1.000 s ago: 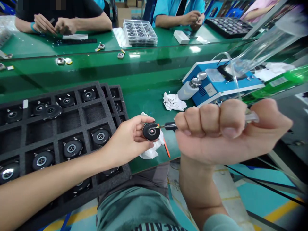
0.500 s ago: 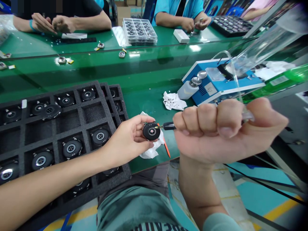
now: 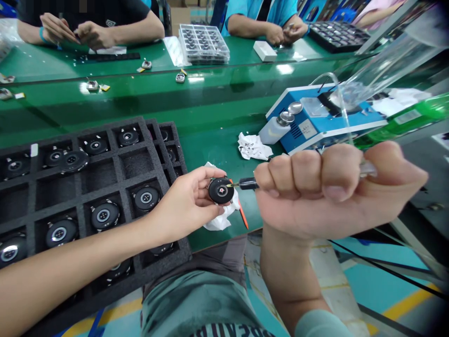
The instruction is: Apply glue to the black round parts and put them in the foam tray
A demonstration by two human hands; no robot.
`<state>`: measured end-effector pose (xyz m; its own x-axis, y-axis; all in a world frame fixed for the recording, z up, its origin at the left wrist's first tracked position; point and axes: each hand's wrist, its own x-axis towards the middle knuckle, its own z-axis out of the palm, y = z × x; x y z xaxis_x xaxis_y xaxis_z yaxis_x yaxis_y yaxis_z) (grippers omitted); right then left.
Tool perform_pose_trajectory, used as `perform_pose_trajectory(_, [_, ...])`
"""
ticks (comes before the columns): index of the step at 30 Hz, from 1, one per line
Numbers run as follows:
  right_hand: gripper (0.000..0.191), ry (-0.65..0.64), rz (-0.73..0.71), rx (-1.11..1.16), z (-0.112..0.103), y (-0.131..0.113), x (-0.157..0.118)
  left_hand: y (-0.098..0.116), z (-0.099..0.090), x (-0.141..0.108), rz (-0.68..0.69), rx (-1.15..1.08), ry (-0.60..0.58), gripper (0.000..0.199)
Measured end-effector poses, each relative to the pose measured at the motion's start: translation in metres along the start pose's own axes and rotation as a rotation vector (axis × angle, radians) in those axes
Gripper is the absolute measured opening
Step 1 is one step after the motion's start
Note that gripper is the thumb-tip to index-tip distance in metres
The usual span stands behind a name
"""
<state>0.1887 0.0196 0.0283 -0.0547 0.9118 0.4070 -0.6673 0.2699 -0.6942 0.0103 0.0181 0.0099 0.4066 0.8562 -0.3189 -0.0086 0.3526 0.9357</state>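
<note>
My left hand [image 3: 185,201] grips a round black watch case [image 3: 220,190] by its edge, between thumb and fingers. The case's back, with a small light centre, faces up toward me. My right hand [image 3: 315,182] is wrapped in a fist round a black, pen-like tool [image 3: 247,183] with a thin metal tip. That tip meets the right side of the watch case's face; whether it touches, I cannot tell. Clear tubing shows at the thumb end of the fist. White tissue [image 3: 218,222] and an orange-red stick [image 3: 242,214] lie behind and below the watch case.
A black foam tray [image 3: 82,185] with several watch cases fills the left. At right stand a blue machine [image 3: 298,119], a pump bottle [image 3: 275,131] and crumpled tissue [image 3: 253,146]. Across the green bench [image 3: 210,105], co-workers' hands work near a clear divided box [image 3: 203,44].
My right hand and the tool have shifted slightly to the right. My left hand keeps the watch case in nearly the same place. Small parts across the bench have moved slightly right.
</note>
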Motion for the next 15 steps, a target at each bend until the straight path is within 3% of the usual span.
perform_pose_trajectory(15, [0.059, 0.044, 0.038, -0.023, 0.0061, -0.0002, 0.0017, 0.0003, 0.0006, -0.0014, 0.004, -0.019, -0.004, 0.055])
